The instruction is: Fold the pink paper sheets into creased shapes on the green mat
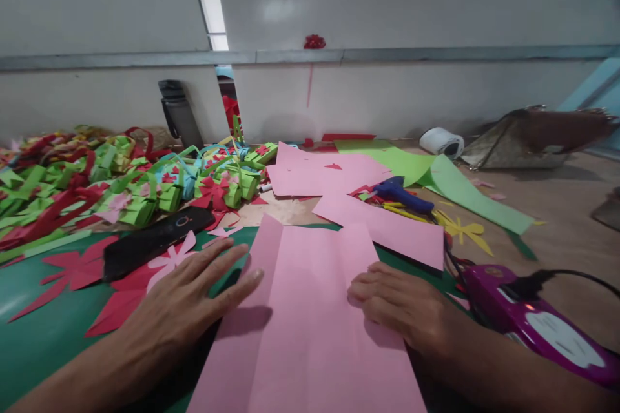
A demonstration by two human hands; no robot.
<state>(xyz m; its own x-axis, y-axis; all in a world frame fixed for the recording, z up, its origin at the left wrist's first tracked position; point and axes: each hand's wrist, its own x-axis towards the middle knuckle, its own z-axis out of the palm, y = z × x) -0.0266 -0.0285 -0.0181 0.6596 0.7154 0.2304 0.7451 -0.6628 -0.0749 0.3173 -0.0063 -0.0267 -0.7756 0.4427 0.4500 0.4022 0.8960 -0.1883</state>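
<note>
A pink paper sheet (310, 316) with long lengthwise creases lies in front of me; its left flap angles up along a fold. My left hand (208, 284) is open over the left flap, fingers spread, casting a shadow on it. At the right edge my right hand (397, 303) has its fingers curled together against the paper; its thumb is hidden. Beyond the sheet are more pink paper pieces (387, 226) and a blue glue gun (404, 193). Left of my left hand lie a black phone (155, 242) and red paper flower cutouts (77, 268).
Many small green, red and blue paper baskets (130, 197) crowd the back left beside a dark bottle (181, 115). Green paper strips (479, 197), a white roll (440, 142) and a handbag (533, 135) are at the back right. A purple power strip (537, 322) with cables sits at right.
</note>
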